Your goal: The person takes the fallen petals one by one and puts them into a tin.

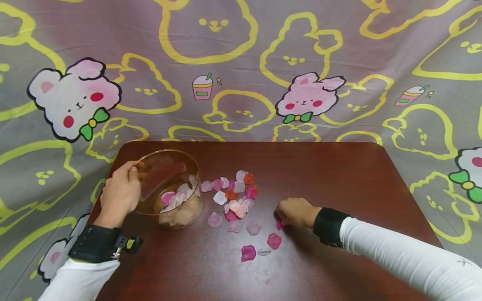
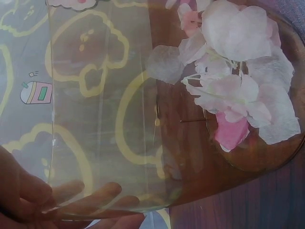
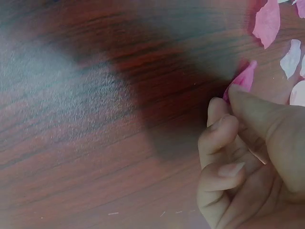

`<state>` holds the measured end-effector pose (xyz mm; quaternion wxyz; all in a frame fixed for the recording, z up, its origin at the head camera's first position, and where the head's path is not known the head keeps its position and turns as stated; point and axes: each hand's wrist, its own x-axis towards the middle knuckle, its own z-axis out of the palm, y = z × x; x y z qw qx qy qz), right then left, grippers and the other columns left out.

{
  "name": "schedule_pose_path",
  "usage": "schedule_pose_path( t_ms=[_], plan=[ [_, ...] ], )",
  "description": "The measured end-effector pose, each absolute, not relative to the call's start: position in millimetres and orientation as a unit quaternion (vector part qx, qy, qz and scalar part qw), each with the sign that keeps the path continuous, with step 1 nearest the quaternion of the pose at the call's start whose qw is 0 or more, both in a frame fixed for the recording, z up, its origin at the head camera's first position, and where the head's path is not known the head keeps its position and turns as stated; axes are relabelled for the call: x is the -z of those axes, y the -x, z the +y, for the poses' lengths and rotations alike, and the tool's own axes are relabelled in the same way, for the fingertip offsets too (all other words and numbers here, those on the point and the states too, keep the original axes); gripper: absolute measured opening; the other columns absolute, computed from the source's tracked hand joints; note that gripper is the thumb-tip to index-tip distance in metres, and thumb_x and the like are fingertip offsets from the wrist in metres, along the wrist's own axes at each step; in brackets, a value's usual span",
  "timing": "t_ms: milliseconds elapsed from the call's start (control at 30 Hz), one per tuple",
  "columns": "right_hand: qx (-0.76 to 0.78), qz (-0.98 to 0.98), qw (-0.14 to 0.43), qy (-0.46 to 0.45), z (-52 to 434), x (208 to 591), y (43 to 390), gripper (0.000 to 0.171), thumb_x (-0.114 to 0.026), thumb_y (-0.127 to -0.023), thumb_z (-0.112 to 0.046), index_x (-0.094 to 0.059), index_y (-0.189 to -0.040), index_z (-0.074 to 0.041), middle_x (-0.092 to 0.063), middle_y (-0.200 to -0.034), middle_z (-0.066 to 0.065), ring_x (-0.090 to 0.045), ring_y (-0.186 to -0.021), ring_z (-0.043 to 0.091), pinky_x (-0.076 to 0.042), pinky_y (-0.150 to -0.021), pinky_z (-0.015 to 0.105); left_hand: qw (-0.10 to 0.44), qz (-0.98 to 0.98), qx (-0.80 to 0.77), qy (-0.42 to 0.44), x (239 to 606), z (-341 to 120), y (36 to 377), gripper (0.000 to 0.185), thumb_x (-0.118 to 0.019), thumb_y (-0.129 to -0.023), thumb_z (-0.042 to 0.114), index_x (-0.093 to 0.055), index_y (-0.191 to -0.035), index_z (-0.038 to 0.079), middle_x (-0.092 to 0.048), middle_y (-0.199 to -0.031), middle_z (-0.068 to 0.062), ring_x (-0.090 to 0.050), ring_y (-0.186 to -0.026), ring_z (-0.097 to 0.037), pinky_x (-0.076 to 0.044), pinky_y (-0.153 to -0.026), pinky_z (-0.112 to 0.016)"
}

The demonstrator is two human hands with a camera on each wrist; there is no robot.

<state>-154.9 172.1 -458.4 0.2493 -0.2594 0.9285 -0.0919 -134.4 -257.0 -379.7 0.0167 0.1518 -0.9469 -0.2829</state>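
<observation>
1. Left hand (image 1: pixel 119 194) grips the rim of a clear glass bowl (image 1: pixel 158 167), fingers curled over the near wall; the bowl is tilted toward the petals, on the left of the wooden tabletop (image 1: pixel 339 175).
2. The bowl holds pale and pink petals (image 2: pixel 233 81).
3. Right hand (image 1: pixel 297 212) pinches a deep pink petal (image 3: pixel 244 78) between thumb and fingertip, low against the tabletop.
4. Loose petals (image 1: pixel 237 200) lie scattered between bowl and right hand.

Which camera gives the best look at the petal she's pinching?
The right wrist view: the pink petal sticks out between the right hand's fingertips. The head view shows only a sliver under the hand. The left wrist view misses it.
</observation>
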Motion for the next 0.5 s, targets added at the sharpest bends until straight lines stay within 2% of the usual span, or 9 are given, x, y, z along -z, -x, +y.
schedule_pose_path(
  t_ms=[133,233,400,500],
  plan=[
    [0.091,0.926,0.251,0.267,170,460,156,0.02,-0.075,-0.091,-0.018,-0.066,-0.074,-0.016,-0.049,-0.061,-0.004,-0.047,-0.06,0.014,-0.041,-0.06,0.027,0.021,-0.947,0.281,-0.151,380,-258,134,0.048,-0.022,-0.11,0.03,-0.052,-0.141,0.008,-0.064,-0.129,-0.027,-0.056,-0.115,-0.057,-0.042,-0.082,-0.065],
    [0.082,0.925,0.247,0.277,167,459,158,0.012,-0.072,-0.093,-0.019,-0.07,-0.082,-0.016,-0.048,-0.062,-0.006,-0.046,-0.06,0.012,-0.04,-0.06,0.026,0.023,-0.947,0.281,-0.151,381,-258,134,0.049,-0.021,-0.11,0.031,-0.052,-0.141,0.009,-0.064,-0.129,-0.027,-0.056,-0.114,-0.057,-0.042,-0.081,-0.065],
    [0.098,0.924,0.235,0.287,160,449,165,0.009,-0.071,-0.095,-0.025,-0.074,-0.093,-0.016,-0.052,-0.065,-0.006,-0.051,-0.061,0.012,-0.043,-0.06,0.025,0.024,-0.947,0.282,-0.151,382,-258,134,0.049,-0.02,-0.11,0.031,-0.053,-0.14,0.01,-0.065,-0.128,-0.026,-0.057,-0.113,-0.055,-0.042,-0.08,-0.063],
    [0.111,0.923,0.221,0.293,154,443,169,0.011,-0.07,-0.095,-0.027,-0.072,-0.092,-0.017,-0.054,-0.066,-0.005,-0.053,-0.061,0.011,-0.045,-0.061,0.025,0.022,-0.947,0.282,-0.15,382,-258,134,0.049,-0.02,-0.11,0.031,-0.052,-0.141,0.009,-0.065,-0.129,-0.026,-0.057,-0.113,-0.055,-0.042,-0.08,-0.064]
  ],
)
